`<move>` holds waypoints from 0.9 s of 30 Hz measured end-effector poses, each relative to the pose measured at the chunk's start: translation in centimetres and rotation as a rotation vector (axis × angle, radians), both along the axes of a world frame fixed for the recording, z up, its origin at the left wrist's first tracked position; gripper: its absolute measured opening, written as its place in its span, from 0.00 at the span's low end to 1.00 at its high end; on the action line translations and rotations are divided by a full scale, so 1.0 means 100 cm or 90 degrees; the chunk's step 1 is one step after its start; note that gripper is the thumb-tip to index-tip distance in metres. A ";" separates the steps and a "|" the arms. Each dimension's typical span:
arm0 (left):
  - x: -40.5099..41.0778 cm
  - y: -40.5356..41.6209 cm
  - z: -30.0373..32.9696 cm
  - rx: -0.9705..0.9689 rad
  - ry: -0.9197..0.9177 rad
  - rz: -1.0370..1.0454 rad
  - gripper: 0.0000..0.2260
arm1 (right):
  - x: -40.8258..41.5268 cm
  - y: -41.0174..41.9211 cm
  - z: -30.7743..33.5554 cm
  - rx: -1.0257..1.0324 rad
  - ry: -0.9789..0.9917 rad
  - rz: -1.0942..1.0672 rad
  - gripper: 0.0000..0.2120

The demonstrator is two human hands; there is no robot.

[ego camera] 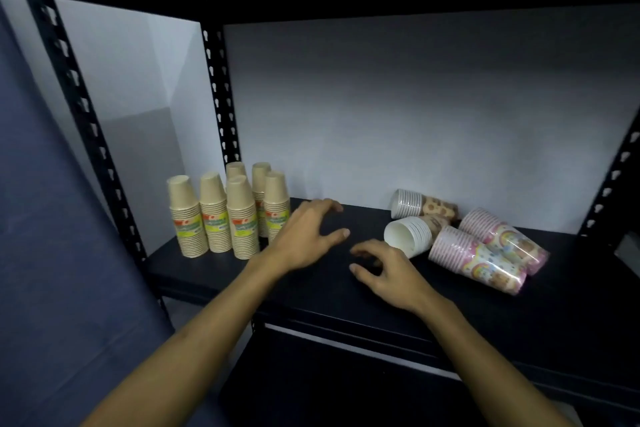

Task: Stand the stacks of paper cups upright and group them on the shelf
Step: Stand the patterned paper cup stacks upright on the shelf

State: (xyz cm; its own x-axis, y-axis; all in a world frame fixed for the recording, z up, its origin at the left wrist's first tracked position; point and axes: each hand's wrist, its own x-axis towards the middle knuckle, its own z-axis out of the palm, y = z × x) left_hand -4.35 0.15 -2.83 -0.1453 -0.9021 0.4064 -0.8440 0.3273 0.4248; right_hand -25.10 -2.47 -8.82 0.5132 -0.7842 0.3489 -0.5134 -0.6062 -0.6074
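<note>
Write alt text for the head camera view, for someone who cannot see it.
Two bare hands, the left hand and right hand, hover empty over a black shelf. At the left stand six upright tan cup stacks; at the right four patterned stacks lie on their sides.

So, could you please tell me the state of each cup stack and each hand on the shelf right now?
Six tan paper cup stacks with green labels: upright, grouped at the left.
Two pink rainbow-print cup stacks: lying on their sides.
White cup stack: on its side, mouth facing the camera.
Biscuit-print cup stack: on its side at the back.
Left hand: open, empty.
Right hand: open, empty.
</note>
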 end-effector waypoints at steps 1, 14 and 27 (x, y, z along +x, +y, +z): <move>-0.007 -0.003 -0.010 0.041 0.024 -0.012 0.23 | -0.014 0.005 -0.002 -0.005 0.019 -0.003 0.15; -0.079 -0.019 -0.068 0.190 -0.007 -0.050 0.40 | -0.157 0.060 -0.024 -0.111 0.119 -0.349 0.07; -0.081 -0.024 -0.082 0.181 -0.104 -0.038 0.45 | -0.133 0.064 -0.015 -0.004 0.261 -0.607 0.23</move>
State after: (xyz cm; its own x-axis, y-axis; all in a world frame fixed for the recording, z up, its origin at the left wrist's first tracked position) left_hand -12.41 -2.21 -11.00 -0.2433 -0.9640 0.1074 -0.8913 0.2659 0.3672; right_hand -38.41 3.91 -10.29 -0.2399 -0.9255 0.2932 -0.9479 0.1581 -0.2765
